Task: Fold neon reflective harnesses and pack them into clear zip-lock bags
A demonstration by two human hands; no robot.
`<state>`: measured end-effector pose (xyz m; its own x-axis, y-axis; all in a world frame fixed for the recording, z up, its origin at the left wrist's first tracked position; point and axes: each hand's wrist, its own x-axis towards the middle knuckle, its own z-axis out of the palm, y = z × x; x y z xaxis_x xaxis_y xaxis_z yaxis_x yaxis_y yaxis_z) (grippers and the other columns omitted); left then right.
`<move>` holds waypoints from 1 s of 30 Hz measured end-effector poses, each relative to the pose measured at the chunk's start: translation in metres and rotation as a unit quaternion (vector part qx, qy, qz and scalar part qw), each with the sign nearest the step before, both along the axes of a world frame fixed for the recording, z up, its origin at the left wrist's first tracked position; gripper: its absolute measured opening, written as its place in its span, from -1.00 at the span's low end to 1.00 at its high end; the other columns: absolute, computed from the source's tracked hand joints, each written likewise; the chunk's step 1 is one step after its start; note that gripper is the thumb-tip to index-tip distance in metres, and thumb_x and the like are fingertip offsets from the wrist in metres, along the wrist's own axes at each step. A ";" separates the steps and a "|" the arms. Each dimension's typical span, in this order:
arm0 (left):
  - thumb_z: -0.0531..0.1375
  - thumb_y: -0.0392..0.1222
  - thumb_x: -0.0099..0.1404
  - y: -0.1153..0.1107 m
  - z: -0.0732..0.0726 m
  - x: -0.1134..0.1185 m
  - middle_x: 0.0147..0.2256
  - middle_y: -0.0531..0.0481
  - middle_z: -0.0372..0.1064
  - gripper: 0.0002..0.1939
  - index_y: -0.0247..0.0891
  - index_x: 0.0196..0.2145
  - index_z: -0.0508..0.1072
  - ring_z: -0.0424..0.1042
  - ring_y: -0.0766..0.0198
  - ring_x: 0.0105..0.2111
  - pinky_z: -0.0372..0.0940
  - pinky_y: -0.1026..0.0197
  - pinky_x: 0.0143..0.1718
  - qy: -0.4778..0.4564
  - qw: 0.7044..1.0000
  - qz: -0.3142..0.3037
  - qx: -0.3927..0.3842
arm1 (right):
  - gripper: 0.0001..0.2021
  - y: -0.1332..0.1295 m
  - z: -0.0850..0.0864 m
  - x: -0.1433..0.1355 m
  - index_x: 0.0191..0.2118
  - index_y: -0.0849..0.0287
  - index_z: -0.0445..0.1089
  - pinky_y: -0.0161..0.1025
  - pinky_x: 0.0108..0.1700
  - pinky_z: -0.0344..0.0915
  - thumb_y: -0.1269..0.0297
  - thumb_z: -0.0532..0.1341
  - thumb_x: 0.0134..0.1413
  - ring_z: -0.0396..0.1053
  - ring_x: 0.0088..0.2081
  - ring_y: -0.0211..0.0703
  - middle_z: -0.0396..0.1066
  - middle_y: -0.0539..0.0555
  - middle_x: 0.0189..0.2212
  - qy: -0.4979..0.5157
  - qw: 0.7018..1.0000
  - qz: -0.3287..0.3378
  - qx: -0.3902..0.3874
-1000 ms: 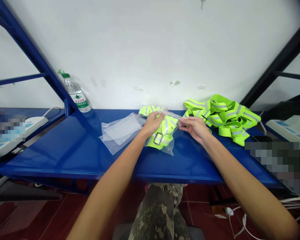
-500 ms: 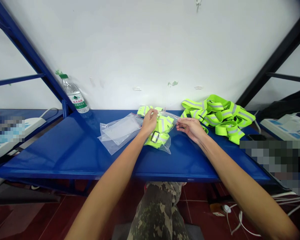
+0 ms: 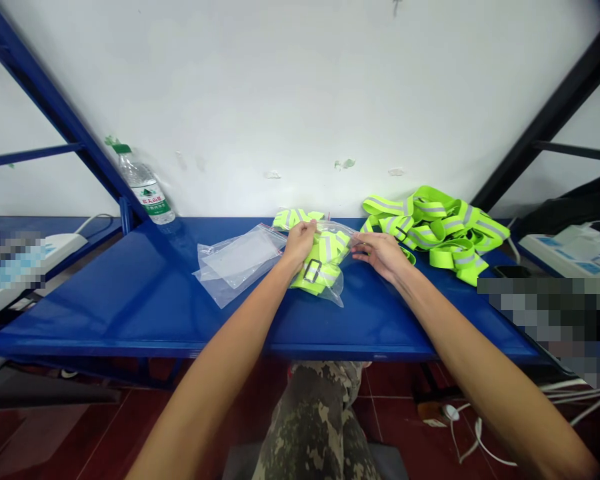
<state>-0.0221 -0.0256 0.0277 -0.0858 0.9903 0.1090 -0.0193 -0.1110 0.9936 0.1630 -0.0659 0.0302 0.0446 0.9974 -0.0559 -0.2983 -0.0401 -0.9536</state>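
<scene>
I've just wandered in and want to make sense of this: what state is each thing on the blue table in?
Filled bag: on the table, top edge pinched by both hands; sealed or not, I can't tell.
Strap inside: folded up, buckle showing.
Flat bags: overlapping, lying flat.
Loose straps: heaped, tangled.
Bottle: capped, standing near the wall.
Left hand: closed on the filled bag.
Right hand: likewise.
</scene>
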 end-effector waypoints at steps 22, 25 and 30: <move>0.37 -0.20 0.09 0.016 -0.009 0.019 -0.65 0.04 0.31 -0.72 -0.26 -0.60 0.33 0.36 0.29 -0.59 0.29 0.22 -0.46 -0.054 0.991 -0.045 -0.111 | -0.81 0.008 -0.002 -0.002 -0.45 0.26 0.47 -0.32 -0.40 0.43 0.24 0.39 0.00 0.40 -0.52 -0.27 0.49 0.10 -0.54 -0.032 0.997 0.014 -0.068; 0.32 -0.23 0.14 0.016 -0.006 0.020 -0.63 0.05 0.33 -0.75 -0.29 -0.58 0.36 0.33 0.35 -0.61 0.28 0.26 -0.46 -0.061 0.992 -0.050 -0.098 | -0.84 0.008 -0.002 -0.003 -0.48 0.25 0.47 -0.34 -0.41 0.43 0.31 0.40 -0.04 0.41 -0.50 -0.28 0.48 0.08 -0.55 -0.033 0.998 0.008 -0.061; 0.32 -0.19 0.16 0.014 -0.002 0.021 -0.60 0.03 0.37 -0.74 -0.31 -0.58 0.38 0.36 0.35 -0.60 0.31 0.25 -0.43 -0.080 0.991 -0.062 -0.092 | -0.83 0.008 -0.003 -0.002 -0.52 0.25 0.47 -0.34 -0.47 0.39 0.34 0.45 -0.21 0.36 -0.54 -0.30 0.43 0.02 -0.62 -0.056 0.998 -0.030 -0.025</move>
